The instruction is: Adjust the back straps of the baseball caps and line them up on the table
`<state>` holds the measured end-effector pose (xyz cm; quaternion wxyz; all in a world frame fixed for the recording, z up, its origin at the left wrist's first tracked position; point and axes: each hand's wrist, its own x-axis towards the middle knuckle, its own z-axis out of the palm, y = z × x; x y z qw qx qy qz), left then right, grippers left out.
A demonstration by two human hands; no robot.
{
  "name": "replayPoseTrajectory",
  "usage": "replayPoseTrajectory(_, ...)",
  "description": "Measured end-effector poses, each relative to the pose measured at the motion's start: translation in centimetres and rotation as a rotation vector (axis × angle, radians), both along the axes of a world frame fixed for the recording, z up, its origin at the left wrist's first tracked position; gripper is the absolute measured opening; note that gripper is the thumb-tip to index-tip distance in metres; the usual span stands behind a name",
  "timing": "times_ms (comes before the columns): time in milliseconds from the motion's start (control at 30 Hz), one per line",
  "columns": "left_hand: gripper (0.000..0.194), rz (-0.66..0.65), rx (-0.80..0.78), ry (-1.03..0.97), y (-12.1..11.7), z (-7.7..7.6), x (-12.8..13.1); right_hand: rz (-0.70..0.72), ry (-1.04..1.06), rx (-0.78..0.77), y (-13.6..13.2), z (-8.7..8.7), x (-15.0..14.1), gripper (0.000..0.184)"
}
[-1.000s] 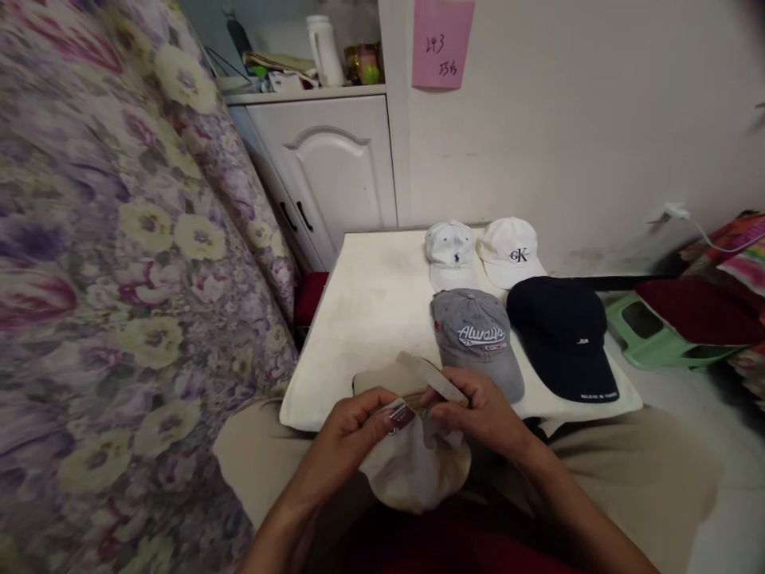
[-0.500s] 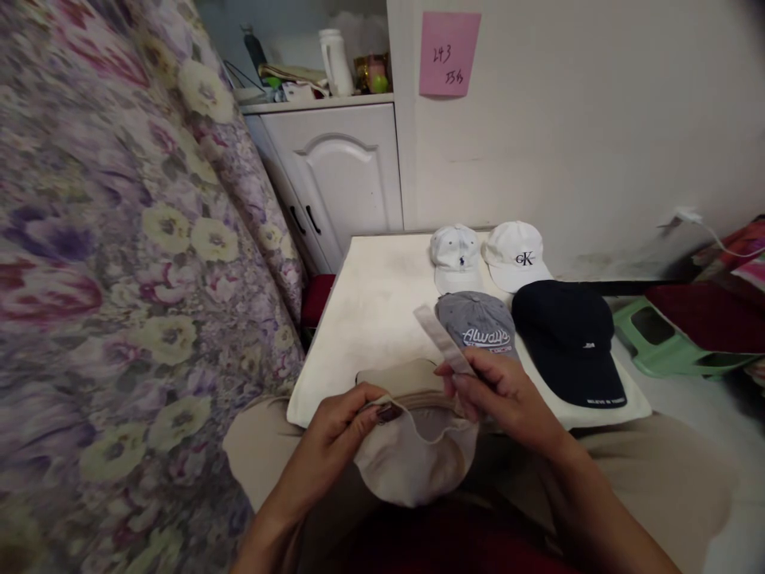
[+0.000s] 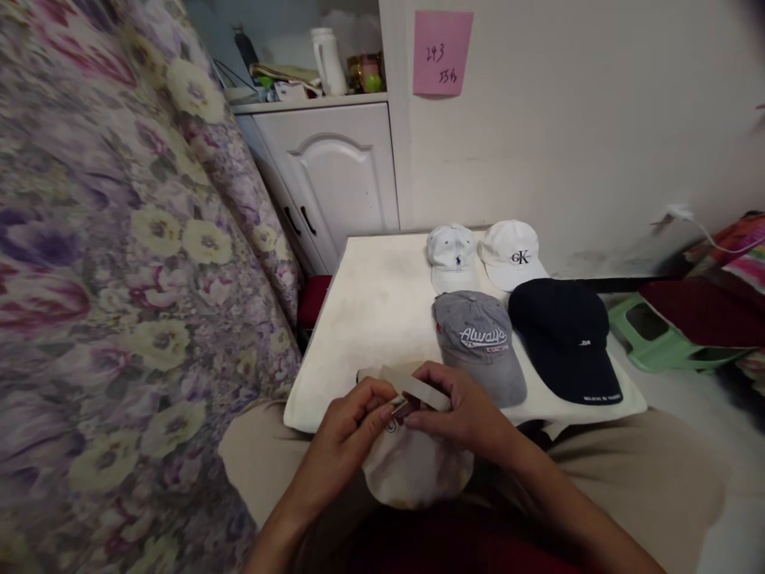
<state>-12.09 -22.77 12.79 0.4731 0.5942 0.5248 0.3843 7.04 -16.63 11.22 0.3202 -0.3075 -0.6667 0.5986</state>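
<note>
A beige cap rests in my lap at the table's front edge, its back opening turned up toward me. My left hand pinches the cap's edge at the buckle of its back strap. The loose strap curves between the fingers of my right hand, and its end is close to the buckle. Both hands are almost touching. My fingers partly cover the buckle, so I cannot tell whether the strap is threaded through it.
On the cream-covered table sit a grey cap, a navy cap, a white cap and a pale blue cap. A floral curtain hangs at the left; a green stool stands at the right.
My right hand has moved left with the strap, bringing its end from pointing up over the table to the buckle at my left hand. The cap's opening has narrowed.
</note>
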Motion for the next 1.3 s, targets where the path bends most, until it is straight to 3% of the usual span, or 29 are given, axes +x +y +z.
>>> replayPoseTrajectory(433,0.017,0.018,-0.149,-0.185,0.0,-0.9,-0.5,0.027,0.031,-0.070,-0.2,0.3,-0.3,0.021)
replayPoseTrajectory(667,0.022,0.002,-0.157,-0.114,0.0,-0.3,-0.2,-0.032,0.002,-0.040,-0.4,0.5,-0.7,0.020)
replayPoseTrajectory(1033,0.025,-0.014,0.003,-0.082,-0.1,0.0,-2.0,-0.030,0.094,0.123,0.7,1.1,2.1,0.028)
replayPoseTrajectory(1167,0.019,-0.032,0.140,0.093,-0.3,1.0,-2.6,-0.069,0.058,0.146,1.0,2.5,3.5,0.024)
replayPoseTrajectory(1300,0.015,0.065,0.285,0.329,-1.2,1.9,-2.4,-0.045,0.100,0.106,0.9,3.8,4.0,0.025)
